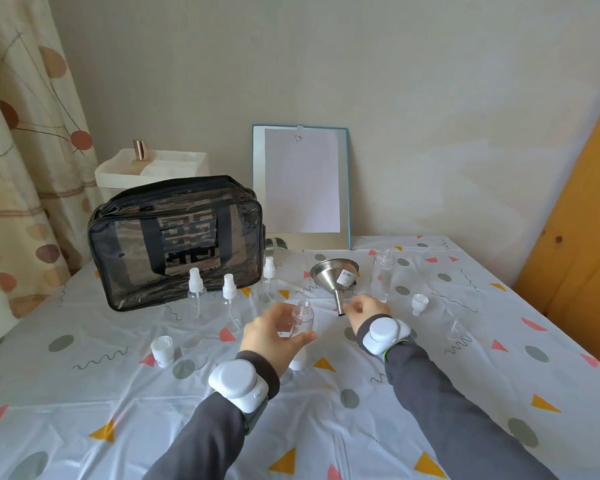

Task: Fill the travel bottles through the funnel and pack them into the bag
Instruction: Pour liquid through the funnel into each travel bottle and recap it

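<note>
My left hand (274, 332) grips a small clear travel bottle (302, 317) with its neck open, held just above the table. A steel funnel (333, 271) with a paper tag lies tilted, its spout pointing at me. The curled fingers of my right hand (364, 311) sit right at the spout's tip; whether they pinch it is unclear. The clear black-trimmed bag (174, 237) stands upright at the back left. Three clear spray bottles (194, 289) stand in front of it.
A white cap (162, 346) stands left of my hand, and a white bottle (298, 358) sits under it. A clear bottle (383, 275), a small white stopper (419, 303) and a lying clear bottle (454, 327) are right. A framed sheet (302, 185) leans on the wall.
</note>
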A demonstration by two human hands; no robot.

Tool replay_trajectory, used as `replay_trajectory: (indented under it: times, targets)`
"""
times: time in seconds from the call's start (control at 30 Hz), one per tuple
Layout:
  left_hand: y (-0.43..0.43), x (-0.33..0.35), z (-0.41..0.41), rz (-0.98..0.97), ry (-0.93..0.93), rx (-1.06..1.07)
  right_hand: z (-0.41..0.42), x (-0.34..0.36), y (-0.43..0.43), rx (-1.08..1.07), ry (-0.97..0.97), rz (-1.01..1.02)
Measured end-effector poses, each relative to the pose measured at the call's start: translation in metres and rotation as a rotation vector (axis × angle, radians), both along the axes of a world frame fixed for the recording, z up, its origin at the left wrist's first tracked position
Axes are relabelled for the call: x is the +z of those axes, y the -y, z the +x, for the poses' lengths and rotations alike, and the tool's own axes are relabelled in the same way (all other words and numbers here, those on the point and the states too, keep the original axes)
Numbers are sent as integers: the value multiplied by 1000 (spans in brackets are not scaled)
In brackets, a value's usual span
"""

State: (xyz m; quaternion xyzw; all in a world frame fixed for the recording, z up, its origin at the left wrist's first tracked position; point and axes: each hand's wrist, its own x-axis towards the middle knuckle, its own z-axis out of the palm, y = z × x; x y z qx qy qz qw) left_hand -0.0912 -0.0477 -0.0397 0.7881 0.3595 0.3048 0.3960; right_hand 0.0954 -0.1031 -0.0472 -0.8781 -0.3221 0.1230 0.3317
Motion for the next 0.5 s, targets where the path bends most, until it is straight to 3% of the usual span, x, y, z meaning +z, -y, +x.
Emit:
replay_trajectory:
  times: [0.3, 0.5]
  targets:
    - [-6, -3, -5, -57, 23, -31, 9, -6, -43, 24, 132, -186]
    - [-12, -2, -5, -68, 42, -56, 15, -9, -52, 7, 141, -192]
